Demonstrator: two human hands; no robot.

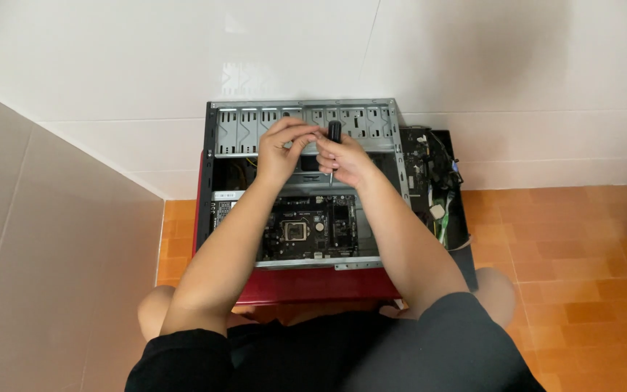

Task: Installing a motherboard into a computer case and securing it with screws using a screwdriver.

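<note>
Two hands meet over the open computer case (302, 116), seen from the head camera looking straight down. The right hand (346, 161) is wrapped around a black-handled screwdriver (334, 133), held upright with its shaft pointing down into the case near the drive bays. The left hand (282, 149) curls its fingertips (306, 134) just beside the handle; whether they pinch a screw is probably too small to tell. The motherboard (306, 229) lies bare below the wrists. A slip of the tip could likely drop a screw onto that board or scratch it.
</note>
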